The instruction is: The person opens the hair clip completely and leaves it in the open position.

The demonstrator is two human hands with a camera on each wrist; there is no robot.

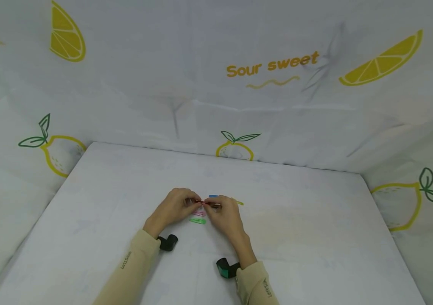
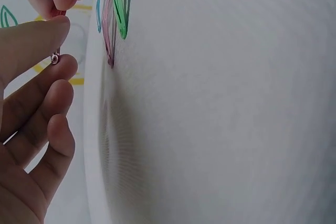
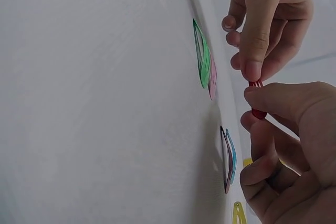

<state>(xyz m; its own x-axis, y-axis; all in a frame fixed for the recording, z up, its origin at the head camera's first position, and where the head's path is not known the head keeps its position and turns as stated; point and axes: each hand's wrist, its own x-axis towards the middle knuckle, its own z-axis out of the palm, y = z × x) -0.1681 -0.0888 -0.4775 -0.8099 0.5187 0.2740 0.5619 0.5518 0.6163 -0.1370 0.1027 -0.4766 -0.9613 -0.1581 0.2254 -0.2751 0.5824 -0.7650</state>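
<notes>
Above the white table, a red snap hair clip [image 1: 202, 202] is held between both hands. My left hand [image 1: 177, 206] pinches one end between thumb and forefinger, its other fingers loosely bent. The other end is pinched by my right hand [image 1: 227, 216], where the red tip [image 3: 258, 114] shows below the thumb. Beneath the hands lie a pink hair clip [image 1: 199, 214] and a green one [image 1: 197, 220]. A blue clip [image 1: 213, 195] and a yellow clip [image 1: 239, 202] lie beyond the right hand, partly covered by it. Beside the blue one is a dark reddish clip [image 3: 227, 166].
The white table [image 1: 315, 237] reaches back to a white cloth wall [image 1: 143, 84] printed with lemons. Similar cloth hangs at both sides. Black wrist devices, left [image 1: 168, 242] and right [image 1: 227, 268], are worn near the sleeve cuffs.
</notes>
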